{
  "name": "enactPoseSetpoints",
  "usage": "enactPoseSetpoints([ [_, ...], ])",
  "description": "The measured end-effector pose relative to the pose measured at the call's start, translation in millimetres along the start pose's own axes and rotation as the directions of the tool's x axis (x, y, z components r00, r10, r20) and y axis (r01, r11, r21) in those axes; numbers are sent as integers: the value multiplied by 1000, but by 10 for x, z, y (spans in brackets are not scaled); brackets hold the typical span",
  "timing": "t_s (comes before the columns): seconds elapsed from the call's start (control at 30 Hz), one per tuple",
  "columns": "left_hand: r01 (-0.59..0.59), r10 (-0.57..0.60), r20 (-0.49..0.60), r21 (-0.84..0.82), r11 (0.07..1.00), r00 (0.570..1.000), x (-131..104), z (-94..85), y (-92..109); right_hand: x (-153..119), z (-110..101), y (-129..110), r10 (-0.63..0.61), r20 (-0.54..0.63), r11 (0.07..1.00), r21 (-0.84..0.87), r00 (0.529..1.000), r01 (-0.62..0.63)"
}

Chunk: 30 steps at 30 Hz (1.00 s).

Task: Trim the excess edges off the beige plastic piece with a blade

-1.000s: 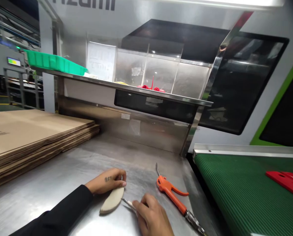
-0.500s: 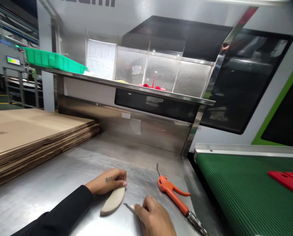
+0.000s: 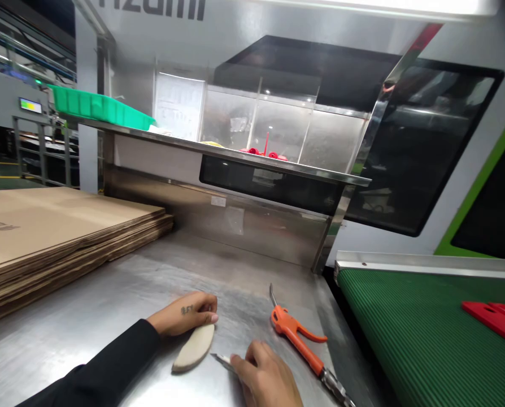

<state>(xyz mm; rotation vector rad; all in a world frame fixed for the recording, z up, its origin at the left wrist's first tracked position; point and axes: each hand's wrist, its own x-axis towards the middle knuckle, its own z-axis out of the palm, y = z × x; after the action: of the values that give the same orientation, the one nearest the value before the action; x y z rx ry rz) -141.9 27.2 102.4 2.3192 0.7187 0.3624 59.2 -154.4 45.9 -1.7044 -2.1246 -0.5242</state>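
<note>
- A steel surface is seen from above, with both hands low in the view near its front edge.
- The left hand, in a black sleeve, is laid with fingers curled over the far end of a flat beige oval stone, which is pressed flat to the surface.
- The right hand is closed around a small metal blade; its tip is pointed at the stone's right edge and is just beside it. Contact cannot be told.
- An orange air blow gun is laid just right of the right hand, its nozzle pointed away and its hose end near the front edge.
- A stack of flattened cardboard is spread over the left of the surface, well apart from the hands; bare steel is left open between them.
- A steel back wall and an overhead shelf close the far side; a green tray is set on the shelf.
- A green ribbed conveyor belt runs along the right edge, carrying a red plastic part.
</note>
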Motion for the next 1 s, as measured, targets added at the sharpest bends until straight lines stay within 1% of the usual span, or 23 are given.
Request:
enactPoseSetpoints([
  [0.1, -5, 2, -29, -106, 994, 1000, 3, -7, 4, -11, 6, 16, 31, -26, 998, 49, 999, -30],
  [0.17, -11, -7, -83, -218, 976, 997, 18, -10, -13, -10, -3, 34, 56, -51, 995, 91, 997, -51],
  [0.3, -49, -61, -231, -442, 896, 971, 56, -7, -58, 5, -22, 82, 99, -103, 982, 172, 990, -80],
  [0.4, -88, -80, -263, -569, 818, 961, 54, -2, -55, 12, -20, 96, 123, -124, 974, 206, 985, -96],
  [0.5, -87, -98, -239, -656, 750, 966, 40, 3, -38, 7, 2, 89, 137, -135, 967, 232, 981, -103],
  [0.6, -62, -99, -191, -689, 722, 977, 51, 11, -66, -10, 44, 81, 147, -138, 958, 266, 980, -106],
  [0.77, -37, -4, -61, -665, 746, 998, 110, 31, -180, -38, 127, 76, 163, -123, 929, 354, 979, -110],
  [0.87, -34, 13, -39, -642, 766, 999, 116, 39, -192, -48, 151, 73, 171, -127, 915, 387, 977, -110],
  [1.0, -35, 41, -4, -597, 801, 999, 86, 26, -136, -57, 157, 71, 191, -139, 901, 418, 972, -117],
])
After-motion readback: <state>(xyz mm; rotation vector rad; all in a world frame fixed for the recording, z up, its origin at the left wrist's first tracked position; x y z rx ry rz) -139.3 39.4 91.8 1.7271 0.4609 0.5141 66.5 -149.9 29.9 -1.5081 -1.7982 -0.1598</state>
